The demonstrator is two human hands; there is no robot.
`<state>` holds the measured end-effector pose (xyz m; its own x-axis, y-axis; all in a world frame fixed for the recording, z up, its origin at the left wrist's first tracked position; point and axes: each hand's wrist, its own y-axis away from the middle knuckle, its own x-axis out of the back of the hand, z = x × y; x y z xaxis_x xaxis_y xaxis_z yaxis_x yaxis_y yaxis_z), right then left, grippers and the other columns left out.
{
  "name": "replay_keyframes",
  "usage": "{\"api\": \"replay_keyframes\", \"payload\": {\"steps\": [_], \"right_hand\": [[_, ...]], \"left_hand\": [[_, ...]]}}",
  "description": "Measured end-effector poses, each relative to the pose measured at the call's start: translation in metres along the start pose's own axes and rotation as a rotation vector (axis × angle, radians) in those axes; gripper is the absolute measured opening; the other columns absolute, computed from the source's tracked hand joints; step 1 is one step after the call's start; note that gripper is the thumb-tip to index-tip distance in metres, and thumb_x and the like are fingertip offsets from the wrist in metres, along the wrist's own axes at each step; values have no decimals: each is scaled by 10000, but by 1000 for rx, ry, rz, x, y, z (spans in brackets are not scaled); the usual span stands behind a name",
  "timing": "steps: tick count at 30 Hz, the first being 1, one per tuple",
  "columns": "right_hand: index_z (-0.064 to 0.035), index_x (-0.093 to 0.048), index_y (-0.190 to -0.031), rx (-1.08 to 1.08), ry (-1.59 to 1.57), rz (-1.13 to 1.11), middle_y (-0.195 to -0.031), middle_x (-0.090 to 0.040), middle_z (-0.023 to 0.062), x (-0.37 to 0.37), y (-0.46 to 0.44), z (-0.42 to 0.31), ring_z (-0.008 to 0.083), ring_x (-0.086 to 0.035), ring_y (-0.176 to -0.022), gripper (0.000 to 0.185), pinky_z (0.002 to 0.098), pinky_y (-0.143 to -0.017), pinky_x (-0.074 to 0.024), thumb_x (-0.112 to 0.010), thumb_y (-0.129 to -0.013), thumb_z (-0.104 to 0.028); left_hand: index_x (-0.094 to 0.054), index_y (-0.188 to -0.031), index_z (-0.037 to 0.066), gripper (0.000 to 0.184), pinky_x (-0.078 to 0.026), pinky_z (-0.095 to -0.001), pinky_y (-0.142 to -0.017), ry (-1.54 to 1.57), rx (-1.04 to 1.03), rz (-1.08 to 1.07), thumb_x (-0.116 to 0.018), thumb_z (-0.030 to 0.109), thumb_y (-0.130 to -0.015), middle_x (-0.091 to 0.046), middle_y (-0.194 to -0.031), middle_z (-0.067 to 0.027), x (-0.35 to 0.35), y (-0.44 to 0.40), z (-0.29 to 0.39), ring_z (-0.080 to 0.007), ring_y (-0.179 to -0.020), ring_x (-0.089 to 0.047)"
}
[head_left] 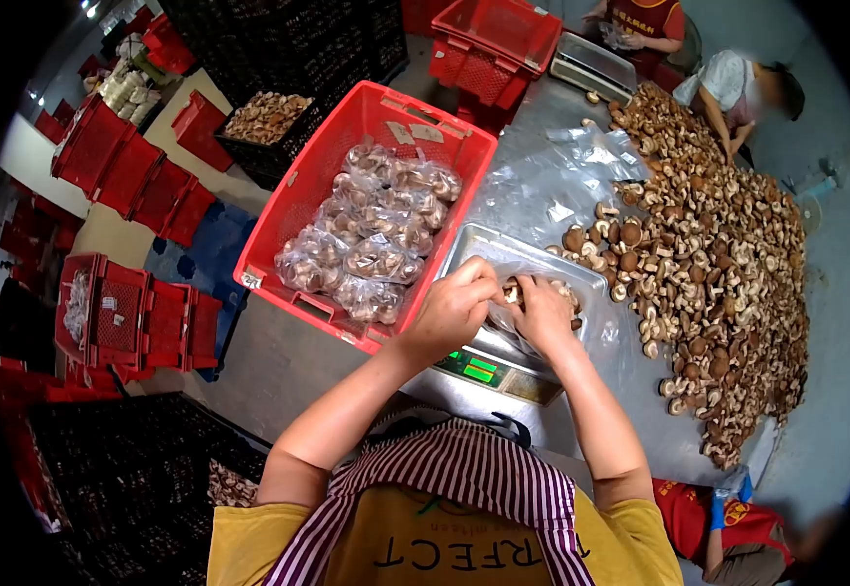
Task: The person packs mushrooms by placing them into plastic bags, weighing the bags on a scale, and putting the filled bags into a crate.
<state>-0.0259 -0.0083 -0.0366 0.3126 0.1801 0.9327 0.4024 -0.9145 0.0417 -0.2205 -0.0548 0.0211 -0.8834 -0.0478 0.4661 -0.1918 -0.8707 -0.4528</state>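
A clear plastic bag with mushrooms (563, 291) lies in the metal tray (474, 237) of a scale, whose green display (478, 369) is lit. My left hand (452, 308) is at the bag's left edge with its fingers pinched together; what they hold is too small to make out. Over the mushrooms in the bag rests my right hand (544, 313), its fingers bent downward and their tips partly hidden. Left of the scale, a red crate (283, 210) holds several filled bags of mushrooms (383, 259).
A large pile of loose mushrooms (708, 283) covers the table's right side. Empty plastic bags (596, 151) lie beyond the scale. Co-workers are at the top right and bottom right. Red crates (117, 176) and black crates (122, 469) stand at the left.
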Motion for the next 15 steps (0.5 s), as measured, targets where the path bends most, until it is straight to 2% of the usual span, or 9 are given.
{"api": "replay_keyframes", "payload": {"steps": [1,3,5,7,8,9,11,12,15], "right_hand": [[-98,-539,-1263,11,-91,31,-1111,-608,202,3,1,-3,358,-589,-1047,571,432,-871,-493,-735,-744,-234],[-87,-550,-1235,-55,-83,-28,-1077,-632,186,14,8,-4,344,-610,-1001,522,422,-868,-490,-725,-754,-192],[-77,-549,-1223,15,-269,212,-1071,-646,181,23,13,-2,346,-626,-982,520,417,-869,-492,-738,-743,-137],[-79,-537,-1242,-81,-550,149,-1154,-636,144,54,24,-12,261,-627,-1050,555,343,-899,-496,-755,-732,-82],[-86,-534,-1256,-96,-712,148,-1183,-621,132,67,32,-13,250,-616,-1067,561,343,-899,-504,-749,-738,-90],[-93,-531,-1270,-111,-875,142,-1212,-607,120,82,42,-12,240,-604,-1083,567,342,-898,-512,-743,-744,-98],[-115,-523,-1298,-92,-980,192,-1253,-572,107,128,66,-9,251,-584,-1100,568,369,-888,-530,-731,-771,-152],[-123,-516,-1308,-102,-970,323,-1269,-558,111,138,77,4,257,-578,-1106,565,370,-881,-534,-725,-787,-191],[-151,-497,-1341,-164,-1073,631,-1293,-531,115,153,90,47,254,-566,-1108,573,343,-881,-533,-711,-824,-275]], "left_hand": [[-632,-814,-12,165,-494,-343,-736,-3,10,0,-514,-94,-733,-564,-854,-124,1,1,-1,-265,-804,-601],[-638,-860,-6,185,-495,-346,-759,-2,25,-9,-518,-88,-746,-574,-897,-130,4,3,-1,-274,-841,-606],[-644,-905,1,207,-497,-348,-783,-4,44,-16,-521,-82,-760,-583,-939,-137,7,3,1,-283,-877,-612],[-644,-1014,24,272,-494,-361,-844,-2,60,-7,-529,-72,-786,-589,-1067,-151,10,1,10,-306,-984,-609],[-627,-1099,45,332,-486,-376,-887,-8,80,-51,-527,-71,-804,-561,-1196,-159,13,0,12,-326,-1081,-586],[-627,-1099,45,332,-486,-376,-887,-15,92,-43,-527,-71,-804,-561,-1196,-159,15,-1,13,-326,-1081,-586],[-609,-1140,55,373,-480,-384,-900,-41,67,-5,-525,-78,-803,-535,-1248,-159,18,-1,16,-333,-1121,-566],[-595,-1165,59,394,-475,-389,-909,-40,75,-8,-518,-82,-804,-517,-1274,-163,20,0,14,-342,-1145,-553],[-613,-1138,48,371,-479,-359,-869,-6,96,71,-502,-93,-814,-529,-1262,-159,23,6,7,-306,-1075,-583]]}}
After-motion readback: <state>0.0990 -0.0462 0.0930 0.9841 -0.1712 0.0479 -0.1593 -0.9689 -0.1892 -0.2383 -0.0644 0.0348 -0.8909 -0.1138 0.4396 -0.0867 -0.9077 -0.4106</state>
